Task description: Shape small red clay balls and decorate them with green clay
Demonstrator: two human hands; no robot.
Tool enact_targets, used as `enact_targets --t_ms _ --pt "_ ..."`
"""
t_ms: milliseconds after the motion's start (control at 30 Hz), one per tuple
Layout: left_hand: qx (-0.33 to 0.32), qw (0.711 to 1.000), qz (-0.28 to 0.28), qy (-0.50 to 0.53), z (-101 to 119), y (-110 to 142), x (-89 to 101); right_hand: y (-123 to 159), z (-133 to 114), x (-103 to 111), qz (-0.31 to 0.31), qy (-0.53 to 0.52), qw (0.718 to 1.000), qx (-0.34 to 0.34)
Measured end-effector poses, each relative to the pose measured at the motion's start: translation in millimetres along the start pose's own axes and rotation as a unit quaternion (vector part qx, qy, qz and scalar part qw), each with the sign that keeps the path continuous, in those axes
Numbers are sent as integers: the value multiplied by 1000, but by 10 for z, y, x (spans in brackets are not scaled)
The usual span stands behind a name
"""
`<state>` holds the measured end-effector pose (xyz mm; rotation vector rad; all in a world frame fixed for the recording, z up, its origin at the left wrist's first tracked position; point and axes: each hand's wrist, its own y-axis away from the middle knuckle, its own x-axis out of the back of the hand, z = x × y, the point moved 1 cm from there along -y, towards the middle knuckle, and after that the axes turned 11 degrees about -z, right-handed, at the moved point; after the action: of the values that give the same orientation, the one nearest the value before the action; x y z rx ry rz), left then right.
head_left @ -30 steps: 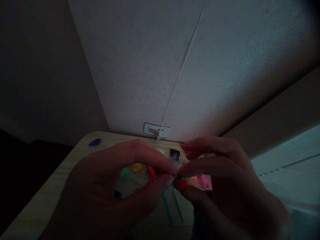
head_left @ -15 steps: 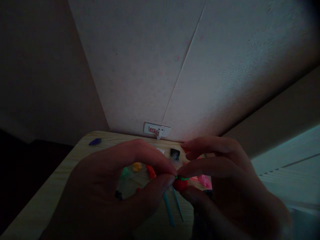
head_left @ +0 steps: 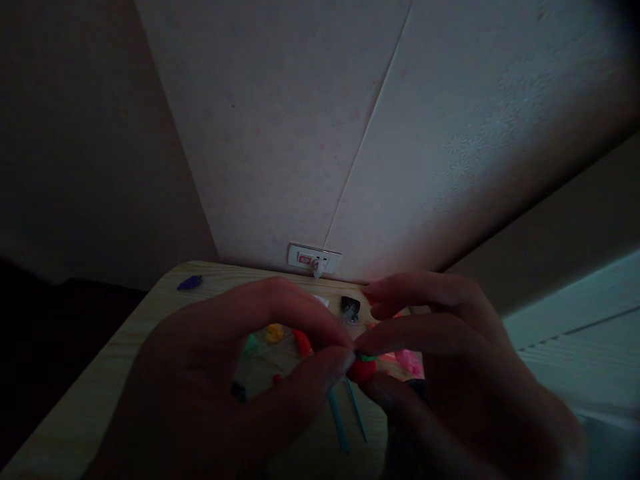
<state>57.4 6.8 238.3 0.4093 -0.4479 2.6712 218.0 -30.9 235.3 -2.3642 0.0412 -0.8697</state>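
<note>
Between my hands is a small red clay ball (head_left: 362, 371) with a thin green strip (head_left: 368, 358) along its top and a tiny dark bit beside it. My right hand (head_left: 465, 360) holds the ball between thumb below and index finger above, its other fingers raised. The thumb and index finger of my left hand (head_left: 215, 373) are pinched together at the ball's upper left edge, touching the green part. The fingertips cover whatever lies between them.
On the wooden table (head_left: 150, 327) lie two blue modelling tools (head_left: 338, 423), a yellow lump (head_left: 274, 333), a green lump (head_left: 251, 345), a red piece (head_left: 301, 343), a black packet (head_left: 351, 309), a pink lump (head_left: 410, 363) and a purple piece (head_left: 190, 283). A wall socket (head_left: 314, 259) holds a plug.
My left fingertips have shifted slightly right, covering more of the ball's left side and the green strip's left end. My right hand stays nearly still.
</note>
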Motion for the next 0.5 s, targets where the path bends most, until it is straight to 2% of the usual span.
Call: enact_targets --t_ms 167,500 --pt "-96 994 50 -24 -82 2 -25 7 6 7 -4 -5 1000 7" --pt "-98 993 54 -36 -106 -12 -26 6 13 -18 3 -8 1000 9"
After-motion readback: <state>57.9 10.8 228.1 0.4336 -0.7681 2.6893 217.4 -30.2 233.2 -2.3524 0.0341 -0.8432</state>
